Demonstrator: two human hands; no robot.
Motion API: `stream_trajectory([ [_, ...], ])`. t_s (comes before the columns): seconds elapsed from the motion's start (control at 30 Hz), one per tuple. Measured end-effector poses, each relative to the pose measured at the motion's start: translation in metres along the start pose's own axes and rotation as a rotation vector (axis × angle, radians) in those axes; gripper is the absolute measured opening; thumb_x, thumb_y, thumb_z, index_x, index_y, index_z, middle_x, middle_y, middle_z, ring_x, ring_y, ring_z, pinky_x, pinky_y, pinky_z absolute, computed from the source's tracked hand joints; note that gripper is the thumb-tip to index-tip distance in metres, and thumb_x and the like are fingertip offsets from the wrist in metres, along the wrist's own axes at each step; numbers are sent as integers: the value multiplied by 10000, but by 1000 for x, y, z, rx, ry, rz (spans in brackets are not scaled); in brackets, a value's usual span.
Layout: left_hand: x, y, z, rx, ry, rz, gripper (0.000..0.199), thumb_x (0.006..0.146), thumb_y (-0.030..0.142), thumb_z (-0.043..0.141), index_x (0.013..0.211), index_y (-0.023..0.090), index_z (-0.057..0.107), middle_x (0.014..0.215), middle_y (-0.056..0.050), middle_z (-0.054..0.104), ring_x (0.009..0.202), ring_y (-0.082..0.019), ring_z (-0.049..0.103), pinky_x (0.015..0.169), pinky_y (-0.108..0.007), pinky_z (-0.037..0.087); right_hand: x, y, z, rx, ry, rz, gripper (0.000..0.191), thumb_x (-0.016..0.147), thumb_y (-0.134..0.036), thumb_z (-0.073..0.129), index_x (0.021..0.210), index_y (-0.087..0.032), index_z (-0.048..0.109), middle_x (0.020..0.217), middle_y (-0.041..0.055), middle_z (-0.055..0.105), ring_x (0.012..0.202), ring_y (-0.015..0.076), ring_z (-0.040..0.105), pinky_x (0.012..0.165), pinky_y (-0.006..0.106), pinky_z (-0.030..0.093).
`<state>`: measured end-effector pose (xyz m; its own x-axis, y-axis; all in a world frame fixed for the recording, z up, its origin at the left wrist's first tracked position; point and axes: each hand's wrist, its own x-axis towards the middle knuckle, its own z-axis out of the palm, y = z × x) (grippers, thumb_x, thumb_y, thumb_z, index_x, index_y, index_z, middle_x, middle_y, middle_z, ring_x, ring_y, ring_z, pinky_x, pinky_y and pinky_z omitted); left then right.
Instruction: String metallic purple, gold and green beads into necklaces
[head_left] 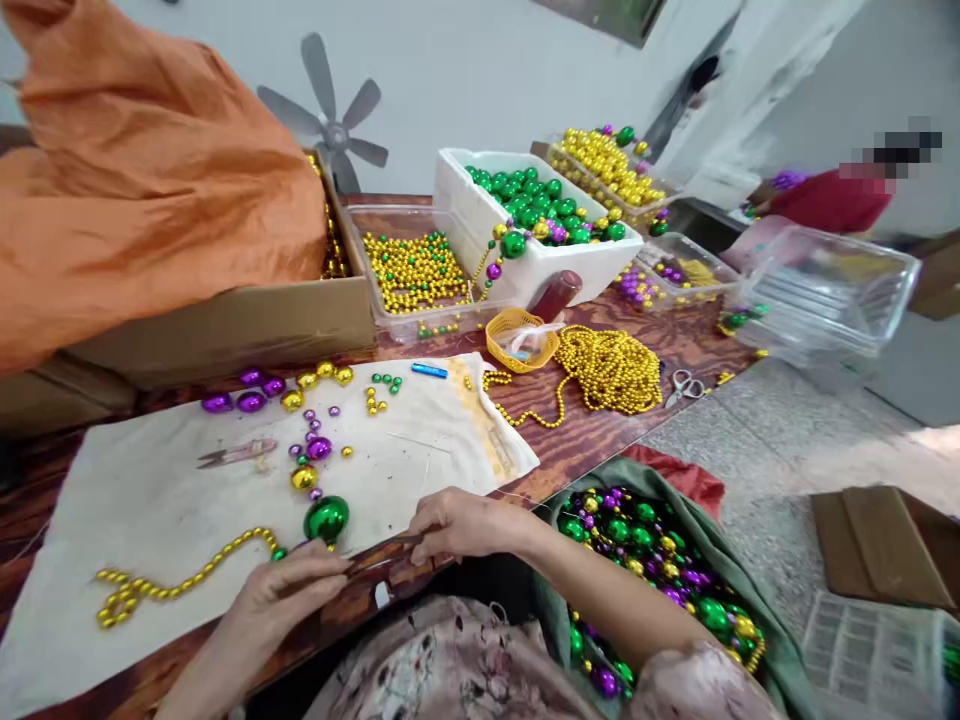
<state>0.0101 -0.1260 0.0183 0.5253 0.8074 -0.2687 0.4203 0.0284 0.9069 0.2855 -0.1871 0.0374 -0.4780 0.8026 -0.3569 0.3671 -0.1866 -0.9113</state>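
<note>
My left hand (300,585) is at the cloth's front edge, its fingers closed near the end of a bead strand; what they grip is too small to tell. My right hand (454,523) is pinched at the table edge, on something thin and dark that I cannot make out. Between and above them sits a large green bead (327,518), with purple and gold beads running up from it. A gold bead chain (187,583) curls to the left on the white cloth (172,500). Pink-handled snips (238,453) lie on the cloth.
Loose purple beads (252,401) and a blue tube (429,370) lie at the cloth's back. Behind are a yellow basket (517,340), coiled gold beads (611,368), scissors (684,387) and a white foam box (480,210). A bead-filled sack (652,480) stands right; a person (832,203) is beyond.
</note>
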Motion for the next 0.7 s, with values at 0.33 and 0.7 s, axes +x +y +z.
stream_trajectory([
  [0.33, 14, -1, 23, -74, -174, -105, 458, 670, 660, 767, 762, 214, 819, 1015, -112, 680, 922, -233, 667, 799, -281, 568, 5, 16, 0, 59, 180, 119, 48, 805, -139, 740, 824, -143, 696, 690, -52, 603, 648, 74, 511, 569, 150, 358],
  [0.7, 32, -6, 20, 153, -73, 90, 560, 729, 771, 643, 841, 260, 843, 997, -129, 739, 933, -256, 725, 812, -285, 610, 0, 30, -8, 470, 122, 165, 261, 705, -319, 808, 875, -157, 694, 723, -38, 635, 598, 92, 554, 568, 187, 457],
])
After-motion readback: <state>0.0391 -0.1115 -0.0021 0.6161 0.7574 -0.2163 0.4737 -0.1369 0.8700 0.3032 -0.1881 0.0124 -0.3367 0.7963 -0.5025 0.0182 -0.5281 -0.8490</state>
